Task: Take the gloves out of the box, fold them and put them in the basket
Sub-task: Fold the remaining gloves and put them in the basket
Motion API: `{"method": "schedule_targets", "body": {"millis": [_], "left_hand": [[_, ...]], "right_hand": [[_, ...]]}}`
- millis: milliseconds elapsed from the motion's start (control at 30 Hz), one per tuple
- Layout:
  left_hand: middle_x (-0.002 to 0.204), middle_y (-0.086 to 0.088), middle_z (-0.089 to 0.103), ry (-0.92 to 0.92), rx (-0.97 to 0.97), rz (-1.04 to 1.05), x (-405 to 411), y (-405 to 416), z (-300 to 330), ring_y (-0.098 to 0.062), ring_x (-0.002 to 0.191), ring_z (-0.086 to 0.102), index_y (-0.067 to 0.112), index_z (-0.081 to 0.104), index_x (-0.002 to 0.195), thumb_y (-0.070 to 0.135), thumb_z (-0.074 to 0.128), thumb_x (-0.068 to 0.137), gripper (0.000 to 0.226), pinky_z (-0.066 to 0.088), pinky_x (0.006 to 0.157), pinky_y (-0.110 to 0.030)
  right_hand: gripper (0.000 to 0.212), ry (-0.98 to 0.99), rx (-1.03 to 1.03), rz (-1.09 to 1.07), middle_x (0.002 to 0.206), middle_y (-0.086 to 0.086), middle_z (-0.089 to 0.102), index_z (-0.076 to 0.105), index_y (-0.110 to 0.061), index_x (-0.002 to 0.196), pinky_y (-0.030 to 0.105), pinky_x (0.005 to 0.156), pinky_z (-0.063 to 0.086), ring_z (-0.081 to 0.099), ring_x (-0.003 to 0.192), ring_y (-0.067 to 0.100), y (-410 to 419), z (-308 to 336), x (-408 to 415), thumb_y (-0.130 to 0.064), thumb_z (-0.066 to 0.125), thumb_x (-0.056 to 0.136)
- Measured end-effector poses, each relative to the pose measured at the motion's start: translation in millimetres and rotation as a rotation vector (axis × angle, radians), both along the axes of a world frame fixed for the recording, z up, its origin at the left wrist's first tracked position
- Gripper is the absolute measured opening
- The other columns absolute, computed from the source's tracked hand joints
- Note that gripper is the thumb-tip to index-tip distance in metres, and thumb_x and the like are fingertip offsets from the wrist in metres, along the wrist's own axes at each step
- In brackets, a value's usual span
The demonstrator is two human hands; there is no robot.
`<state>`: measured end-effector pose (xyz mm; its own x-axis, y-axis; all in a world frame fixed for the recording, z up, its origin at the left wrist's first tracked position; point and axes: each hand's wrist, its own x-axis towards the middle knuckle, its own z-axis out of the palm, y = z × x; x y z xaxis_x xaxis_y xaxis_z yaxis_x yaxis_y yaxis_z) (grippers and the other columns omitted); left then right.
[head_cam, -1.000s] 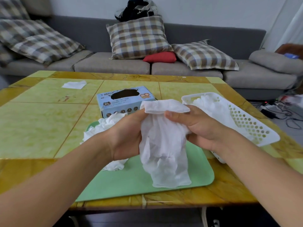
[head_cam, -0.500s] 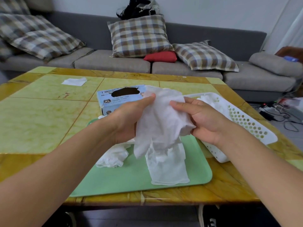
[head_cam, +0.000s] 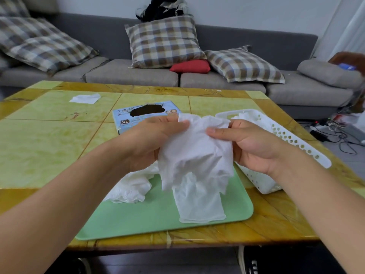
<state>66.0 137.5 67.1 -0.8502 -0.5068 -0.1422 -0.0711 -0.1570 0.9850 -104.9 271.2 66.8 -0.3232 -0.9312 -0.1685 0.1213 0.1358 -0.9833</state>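
The left hand point(head_cam: 152, 141) and right hand point(head_cam: 250, 145) each pinched the top edge of a white disposable glove point(head_cam: 195, 159), thumbs over, fingers curled behind; it hung above the green tray point(head_cam: 158, 220). To fold well, the crumpled film wanted smoothing flat before doubling; it looked thin, limp and creased. The perforated white plastic basket point(head_cam: 296, 139) stood at three o'clock, gloves inside; the blue cardboard glove box point(head_cam: 126, 119) at twelve; a loose glove heap point(head_cam: 132, 188) at nine.
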Motion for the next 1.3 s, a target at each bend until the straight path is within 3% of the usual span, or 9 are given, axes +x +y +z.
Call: {"method": "schedule_targets", "body": {"millis": [167, 267, 367, 500, 600, 667, 833, 1167, 1300], "left_hand": [[0.114, -0.013, 0.074, -0.231, 0.131, 0.021, -12.9, -6.0, -32.4, -0.022, 0.094, 0.07, 0.006, 0.068, 0.121, 0.019, 0.054, 0.103, 0.027, 0.057, 0.085, -0.035], [0.116, -0.014, 0.073, -0.231, -0.011, 0.071, -21.5, -10.2, -42.1, -0.022, 0.093, 0.068, 0.008, 0.07, 0.119, 0.02, 0.052, 0.104, 0.026, 0.055, 0.09, -0.04], [0.111, -0.01, 0.075, 0.066, -0.334, 0.123, -24.8, -20.4, -12.5, -0.017, 0.091, 0.068, 0.013, 0.073, 0.114, 0.022, 0.052, 0.104, 0.025, 0.055, 0.084, -0.036], [0.119, 0.005, 0.074, 0.383, -0.751, 0.094, -13.9, -22.8, 29.9, -0.012, 0.113, 0.068, 0.019, 0.069, 0.124, 0.018, 0.051, 0.105, 0.026, 0.052, 0.1, -0.031], [0.096, 0.018, 0.076, 0.192, -0.962, 0.165, -11.4, -28.4, 2.3, -0.017, 0.079, 0.072, 0.026, 0.073, 0.116, 0.023, 0.057, 0.102, 0.022, 0.058, 0.074, -0.037], [0.082, 0.024, 0.072, 0.007, -0.976, 0.096, -13.2, -34.6, -34.0, -0.003, 0.061, 0.063, 0.023, 0.076, 0.111, 0.023, 0.061, 0.099, 0.019, 0.052, 0.062, -0.027], [0.112, 0.012, 0.075, -0.086, -1.138, -0.191, -10.8, -26.9, -93.5, -0.004, 0.095, 0.068, 0.019, 0.079, 0.103, 0.022, 0.068, 0.095, 0.014, 0.052, 0.085, -0.026], [0.098, 0.015, 0.07, -0.005, -1.333, -0.302, 4.6, -3.7, -76.4, -0.002, 0.082, 0.061, 0.025, 0.074, 0.111, 0.026, 0.061, 0.099, 0.017, 0.047, 0.073, -0.022], [0.112, 0.008, 0.071, -0.098, -1.373, -0.388, 24.3, 7.5, -85.4, -0.015, 0.097, 0.067, 0.029, 0.073, 0.117, 0.039, 0.049, 0.098, 0.032, 0.056, 0.079, -0.036]], "right_hand": [[0.029, -0.023, 0.204, -0.012, 0.11, 0.017, 0.075, 0.071, 0.001, 0.115, 0.033, 0.079, 0.06, 0.073, 0.089, 0.025, -11.8, -22.0, -9.8, -0.009, 0.07, 0.088], [0.017, 0.072, 0.226, -0.064, 0.095, 0.007, 0.078, 0.073, -0.009, 0.107, 0.03, 0.068, 0.06, 0.073, 0.072, 0.015, -24.3, -31.1, -10.8, -0.01, 0.071, 0.091], [0.01, 0.235, -0.204, -0.138, 0.092, 0.002, 0.078, 0.074, -0.013, 0.092, 0.028, 0.074, 0.058, 0.074, 0.082, 0.013, -28.4, -0.5, -11.5, -0.006, 0.068, 0.093], [0.019, 0.674, -0.694, -0.184, 0.095, -0.011, 0.078, 0.075, -0.016, 0.103, 0.024, 0.084, 0.054, 0.072, 0.095, 0.011, -17.8, 43.7, -9.3, -0.004, 0.073, 0.089], [0.019, 0.709, -0.481, -0.196, 0.091, -0.017, 0.077, 0.076, -0.024, 0.097, 0.019, 0.083, 0.053, 0.071, 0.092, 0.003, -15.1, 8.1, -14.6, -0.008, 0.077, 0.087], [0.021, 0.709, -0.21, -0.119, 0.088, -0.026, 0.074, 0.077, -0.029, 0.094, 0.015, 0.086, 0.05, 0.068, 0.091, -0.009, -12.2, -29.3, -16.0, -0.01, 0.078, 0.086], [0.011, 1.003, 0.061, 0.032, 0.094, -0.013, 0.077, 0.082, -0.022, 0.092, 0.029, 0.089, 0.054, 0.067, 0.09, -0.006, -3.2, -73.7, -18.8, -0.014, 0.079, 0.085], [0.014, 1.107, 0.051, 0.209, 0.091, -0.013, 0.076, 0.081, -0.024, 0.098, 0.031, 0.081, 0.057, 0.069, 0.085, 0.001, 22.2, -58.3, -10.6, -0.016, 0.075, 0.09], [0.018, 1.236, 0.145, 0.35, 0.101, -0.012, 0.074, 0.078, -0.025, 0.108, 0.027, 0.087, 0.055, 0.067, 0.091, 0.001, 30.2, -63.4, -4.7, -0.019, 0.07, 0.093]]}}
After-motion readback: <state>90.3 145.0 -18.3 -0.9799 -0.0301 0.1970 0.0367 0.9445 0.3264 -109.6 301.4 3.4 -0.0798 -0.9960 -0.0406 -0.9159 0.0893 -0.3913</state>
